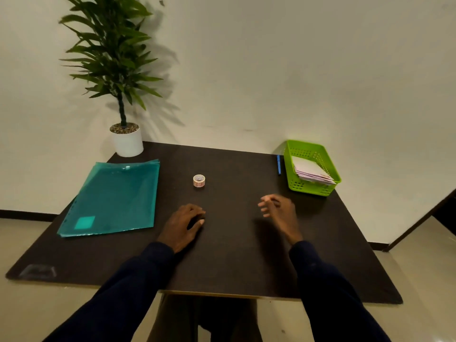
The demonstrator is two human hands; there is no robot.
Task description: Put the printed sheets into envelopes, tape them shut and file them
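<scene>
A lime green basket [318, 149] at the table's far right holds a stack of pale envelopes [311, 172]. A teal plastic folder [113, 196] lies flat on the left side. A small roll of tape [199, 180] stands in the middle of the dark table [234, 255]. My left hand [183, 224] rests on the table near the centre, fingers curled under, holding nothing. My right hand [278, 209] hovers a little above the table to the right, fingers loosely spread and empty, short of the basket.
A blue pen [278, 164] lies just left of the basket. A potted plant [127, 141] in a white pot stands at the far left corner against the wall. The table's front edge is close to my body.
</scene>
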